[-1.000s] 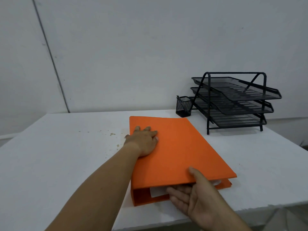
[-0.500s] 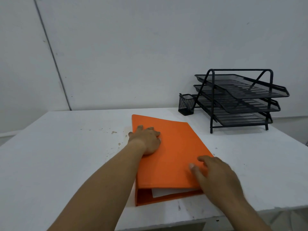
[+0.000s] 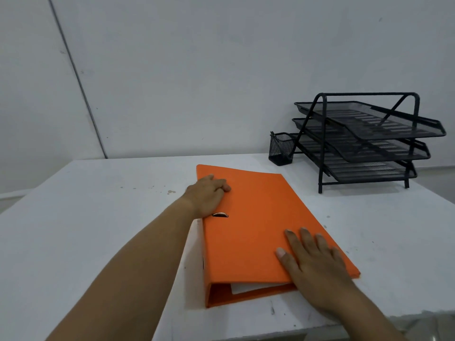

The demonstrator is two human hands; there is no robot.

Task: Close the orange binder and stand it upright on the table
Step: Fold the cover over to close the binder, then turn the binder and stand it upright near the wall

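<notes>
The orange binder [image 3: 253,217] lies flat and closed on the white table [image 3: 98,217], its spine to the left. White paper [image 3: 246,287] shows inside at its near end. My left hand [image 3: 209,196] sits over the far part of the spine edge with its fingers curled onto the cover, just beyond a small metal finger ring [image 3: 219,214]. My right hand [image 3: 312,264] lies flat, fingers spread, on the cover's near right corner.
A black three-tier mesh letter tray [image 3: 364,141] stands at the back right of the table, with a black mesh pen cup [image 3: 280,148] beside it on the left. A grey wall rises behind. The table's front edge runs just below the binder.
The cover has dropped fully shut. My right hand moved from under the near edge onto the top of the cover. My left hand slid to the spine edge and curled.
</notes>
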